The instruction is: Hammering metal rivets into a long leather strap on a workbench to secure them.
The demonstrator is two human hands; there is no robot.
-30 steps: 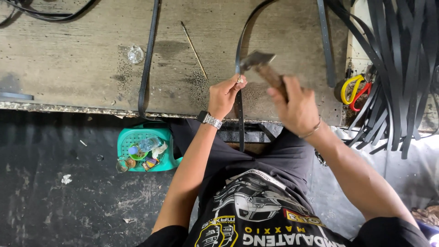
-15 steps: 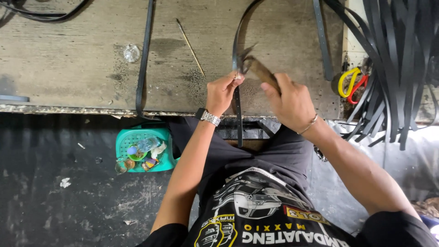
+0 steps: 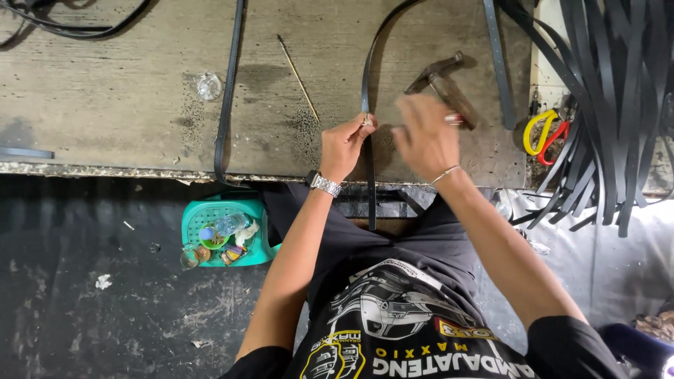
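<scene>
Left hand (image 3: pixel 344 144) on the tabletop (image 3: pixel 105 105), fingers pinched narrow on a small metal piece (image 3: pixel 366 121) pressed against the dark strap (image 3: pixel 366 91). Strap runs from the pinch up across the tabletop and down over the near edge to the lap. Right hand (image 3: pixel 423 137) blurred, just right of the strap, not touching it; fingers curled around a hammer (image 3: pixel 444 84) handle, head raised above the hand. Yellow-and-red scissors (image 3: pixel 544 133) at right beside a bundle of straps (image 3: pixel 611 105). Green basket (image 3: pixel 228 228) on the floor below the edge.
</scene>
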